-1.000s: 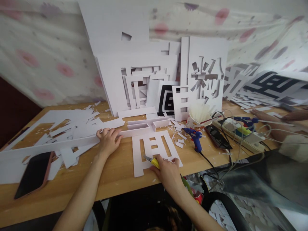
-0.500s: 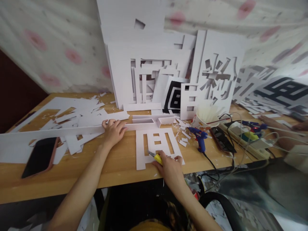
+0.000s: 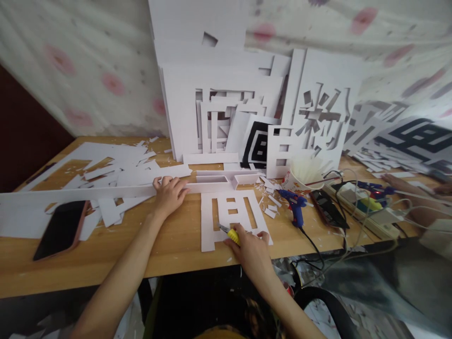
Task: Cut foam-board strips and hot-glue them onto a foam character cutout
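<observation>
My left hand (image 3: 168, 195) is closed over the top edge of a long white foam board strip (image 3: 116, 191), which stands on edge across the table. The strip's right end meets a narrow box-like piece of white board (image 3: 219, 180). In my right hand (image 3: 252, 249) is a yellow utility knife (image 3: 233, 235), gripped with its blade out and pointing up-left. The blade is over a white board with cut-out slots (image 3: 207, 221), lying flat near the table's front edge. Whether the blade touches that board I cannot tell.
A blue glue gun (image 3: 295, 207), a paper tub of glue sticks (image 3: 298, 179) and a cabled power strip (image 3: 370, 216) stand right. A phone (image 3: 61, 230) lies left. White boards (image 3: 187, 80) lean behind. Another person's hand (image 3: 399, 183) is at far right.
The whole view has shifted slightly. Both hands keep nearly the same places, the left on the foam board strip and the right with the utility knife over the slotted board.
</observation>
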`<state>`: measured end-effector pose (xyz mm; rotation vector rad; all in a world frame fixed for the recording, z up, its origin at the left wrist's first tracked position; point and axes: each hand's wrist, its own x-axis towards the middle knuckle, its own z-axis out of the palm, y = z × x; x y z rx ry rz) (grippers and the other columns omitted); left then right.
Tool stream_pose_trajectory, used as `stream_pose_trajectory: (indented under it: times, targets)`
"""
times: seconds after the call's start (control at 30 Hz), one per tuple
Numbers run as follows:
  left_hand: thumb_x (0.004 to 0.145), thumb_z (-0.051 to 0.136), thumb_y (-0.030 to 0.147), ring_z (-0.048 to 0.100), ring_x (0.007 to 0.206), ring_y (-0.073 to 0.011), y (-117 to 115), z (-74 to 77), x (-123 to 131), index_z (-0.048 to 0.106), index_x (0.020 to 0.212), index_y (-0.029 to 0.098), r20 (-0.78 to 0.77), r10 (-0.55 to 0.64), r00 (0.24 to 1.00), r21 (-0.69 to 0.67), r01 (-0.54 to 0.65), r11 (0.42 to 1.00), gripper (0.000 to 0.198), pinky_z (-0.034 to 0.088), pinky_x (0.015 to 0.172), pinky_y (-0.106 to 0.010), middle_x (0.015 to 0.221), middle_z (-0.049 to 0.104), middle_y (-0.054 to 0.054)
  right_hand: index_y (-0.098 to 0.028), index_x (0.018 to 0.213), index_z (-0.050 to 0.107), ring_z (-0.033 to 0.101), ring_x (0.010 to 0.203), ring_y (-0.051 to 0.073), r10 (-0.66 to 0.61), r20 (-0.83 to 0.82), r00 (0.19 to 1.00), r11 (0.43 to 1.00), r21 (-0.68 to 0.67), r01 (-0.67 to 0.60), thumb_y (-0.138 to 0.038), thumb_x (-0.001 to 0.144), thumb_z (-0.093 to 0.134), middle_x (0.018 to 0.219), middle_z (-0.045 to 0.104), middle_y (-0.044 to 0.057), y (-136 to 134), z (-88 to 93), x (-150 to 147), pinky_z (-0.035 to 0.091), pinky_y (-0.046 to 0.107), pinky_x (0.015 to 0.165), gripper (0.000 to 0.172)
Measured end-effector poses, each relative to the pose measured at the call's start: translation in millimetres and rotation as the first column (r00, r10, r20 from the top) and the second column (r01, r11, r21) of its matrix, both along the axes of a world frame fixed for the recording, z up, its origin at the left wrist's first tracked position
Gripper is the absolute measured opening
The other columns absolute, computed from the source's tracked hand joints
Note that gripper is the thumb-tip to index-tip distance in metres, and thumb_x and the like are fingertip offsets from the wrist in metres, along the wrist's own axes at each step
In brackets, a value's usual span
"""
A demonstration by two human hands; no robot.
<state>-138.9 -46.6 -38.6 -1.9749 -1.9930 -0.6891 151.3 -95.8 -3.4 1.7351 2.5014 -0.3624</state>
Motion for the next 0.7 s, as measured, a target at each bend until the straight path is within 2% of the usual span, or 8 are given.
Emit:
stream_pose_trajectory:
  times: [0.7]
  targets:
    - [0.094, 0.053, 0.037, 0.053, 0.099, -0.0327, -4.0, -0.6, -2.1, 0.072, 0.097, 0.025, -0.026, 0.003, 1.0, 0.033, -0.002, 0.999, 0.022, 0.023, 0.094, -0.053, 0.092, 0.073, -0.009, -0.025, 0.116, 0.059, 0.072, 0.083, 0.027, -0.002, -0.045, 0.999, 0.998, 0.055, 0.004, -0.044, 0.095, 0.058, 0.086, 0.077, 0.006, 0.6, -10.0, 1.9, 0.028, 0.043, 0.089, 0.028]
